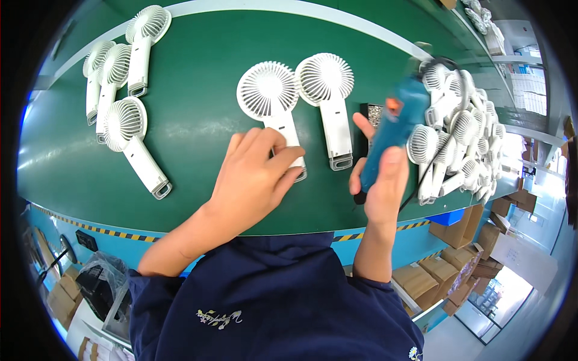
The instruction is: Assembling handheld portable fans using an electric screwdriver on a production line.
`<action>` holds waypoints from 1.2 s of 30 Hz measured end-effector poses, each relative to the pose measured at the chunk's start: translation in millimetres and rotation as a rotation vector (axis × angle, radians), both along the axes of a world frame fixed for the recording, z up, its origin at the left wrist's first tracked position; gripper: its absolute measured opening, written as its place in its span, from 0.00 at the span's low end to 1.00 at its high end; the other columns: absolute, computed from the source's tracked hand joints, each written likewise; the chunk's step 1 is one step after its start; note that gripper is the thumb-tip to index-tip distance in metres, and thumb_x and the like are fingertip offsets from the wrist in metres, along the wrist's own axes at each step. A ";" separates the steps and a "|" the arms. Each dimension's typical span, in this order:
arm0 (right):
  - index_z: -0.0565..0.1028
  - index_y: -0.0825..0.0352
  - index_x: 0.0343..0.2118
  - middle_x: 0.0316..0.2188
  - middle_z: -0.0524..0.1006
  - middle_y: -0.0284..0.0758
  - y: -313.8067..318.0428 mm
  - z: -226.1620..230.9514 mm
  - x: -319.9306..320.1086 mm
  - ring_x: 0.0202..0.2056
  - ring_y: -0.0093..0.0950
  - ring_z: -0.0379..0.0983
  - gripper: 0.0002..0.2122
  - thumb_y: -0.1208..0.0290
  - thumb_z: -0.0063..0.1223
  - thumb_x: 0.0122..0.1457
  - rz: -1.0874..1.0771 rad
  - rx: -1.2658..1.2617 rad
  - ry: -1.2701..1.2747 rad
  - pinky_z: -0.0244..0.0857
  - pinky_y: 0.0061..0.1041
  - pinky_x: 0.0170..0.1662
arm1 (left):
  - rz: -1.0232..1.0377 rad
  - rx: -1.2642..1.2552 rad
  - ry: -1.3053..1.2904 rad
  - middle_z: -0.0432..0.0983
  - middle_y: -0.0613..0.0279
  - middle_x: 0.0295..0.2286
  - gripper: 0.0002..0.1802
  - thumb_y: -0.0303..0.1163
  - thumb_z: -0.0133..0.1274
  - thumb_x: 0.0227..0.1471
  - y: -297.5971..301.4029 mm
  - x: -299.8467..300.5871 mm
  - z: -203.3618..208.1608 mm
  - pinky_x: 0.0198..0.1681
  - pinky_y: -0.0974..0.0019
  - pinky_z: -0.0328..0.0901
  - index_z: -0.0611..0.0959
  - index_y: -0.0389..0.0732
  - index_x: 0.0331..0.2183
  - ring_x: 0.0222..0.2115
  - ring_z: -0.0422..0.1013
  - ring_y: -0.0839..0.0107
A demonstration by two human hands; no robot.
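Note:
My left hand [253,171] is bent over the lower handle of a white handheld fan [268,91] lying on the green table. Its fingers are curled and closed on the handle near the end loop; anything small between the fingertips is hidden. In my right hand [385,186] is a blue electric screwdriver [394,129], slightly blurred and tilted up and away, its index finger stretched out. A second handheld fan [326,79] lies between my hands, its round head against the first one. Behind my right hand sits a black box of small metal screws [374,113], partly covered.
Several handheld fans [123,123] lie at the left of the green table [205,66]. A large heap of similar fans [463,132] covers its right side, with the screwdriver's black cable [444,144] running across it. Cardboard boxes [421,283] stand below the table at the right.

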State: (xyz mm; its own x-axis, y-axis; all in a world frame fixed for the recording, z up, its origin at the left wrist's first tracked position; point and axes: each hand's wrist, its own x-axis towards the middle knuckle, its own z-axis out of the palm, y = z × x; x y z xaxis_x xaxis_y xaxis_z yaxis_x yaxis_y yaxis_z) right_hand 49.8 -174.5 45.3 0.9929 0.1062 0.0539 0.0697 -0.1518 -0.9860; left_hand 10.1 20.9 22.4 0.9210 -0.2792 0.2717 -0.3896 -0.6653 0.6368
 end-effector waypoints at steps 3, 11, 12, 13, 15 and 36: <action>0.61 0.72 0.50 0.38 0.72 0.38 12.4 -3.7 -10.0 0.19 0.15 0.66 0.25 0.58 0.53 0.59 -0.018 0.027 0.229 0.57 0.14 0.18 | 0.284 -0.132 0.071 0.67 0.55 0.36 0.20 0.29 0.63 0.40 6.7 -16.1 -7.1 0.34 0.60 0.63 0.76 0.37 0.37 0.33 0.68 0.57; 0.65 0.73 0.44 0.33 0.76 0.42 39.1 -2.6 -1.8 0.34 0.31 0.75 0.27 0.63 0.66 0.48 -0.173 -0.333 0.239 0.67 0.28 0.40 | 0.470 -0.090 0.370 0.72 0.55 0.35 0.30 0.30 0.65 0.41 9.7 9.1 7.7 0.29 0.64 0.67 0.69 0.35 0.45 0.28 0.71 0.65; 0.65 0.73 0.44 0.32 0.76 0.44 41.6 -6.3 0.6 0.33 0.34 0.75 0.28 0.61 0.66 0.47 -0.215 -0.418 0.195 0.67 0.31 0.40 | 0.469 -0.310 0.458 0.73 0.55 0.35 0.30 0.29 0.63 0.43 13.0 11.7 5.8 0.29 0.66 0.68 0.68 0.33 0.46 0.29 0.72 0.67; 0.65 0.73 0.44 0.32 0.76 0.44 42.7 -8.8 2.0 0.33 0.34 0.75 0.28 0.61 0.66 0.47 -0.220 -0.408 0.182 0.67 0.31 0.40 | 0.458 -0.531 0.542 0.74 0.54 0.35 0.29 0.28 0.62 0.45 16.6 14.4 4.1 0.29 0.67 0.69 0.68 0.32 0.47 0.29 0.73 0.70; 0.65 0.73 0.44 0.31 0.77 0.43 41.5 -11.7 3.5 0.33 0.34 0.75 0.28 0.61 0.67 0.46 -0.252 -0.474 0.210 0.67 0.32 0.40 | 0.438 -0.688 0.605 0.74 0.55 0.35 0.28 0.27 0.60 0.47 20.8 16.6 -2.9 0.30 0.68 0.70 0.67 0.30 0.48 0.29 0.73 0.72; 0.62 0.71 0.50 0.26 0.71 0.34 27.8 -32.5 -9.7 0.13 0.16 0.60 0.24 0.74 0.59 0.53 -0.237 0.143 0.316 0.54 0.14 0.13 | 0.205 -1.287 0.799 0.72 0.60 0.36 0.23 0.36 0.54 0.56 -30.1 27.3 -42.2 0.34 0.72 0.67 0.67 0.33 0.47 0.36 0.70 0.77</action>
State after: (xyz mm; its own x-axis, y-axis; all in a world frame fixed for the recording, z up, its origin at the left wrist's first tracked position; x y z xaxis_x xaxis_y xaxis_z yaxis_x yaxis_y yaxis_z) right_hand 40.1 -146.7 12.8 0.9589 -0.1140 -0.2599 -0.2602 0.0123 -0.9655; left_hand 37.4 -9.3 -19.9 0.9318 -0.1026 -0.3482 0.3521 0.4885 0.7983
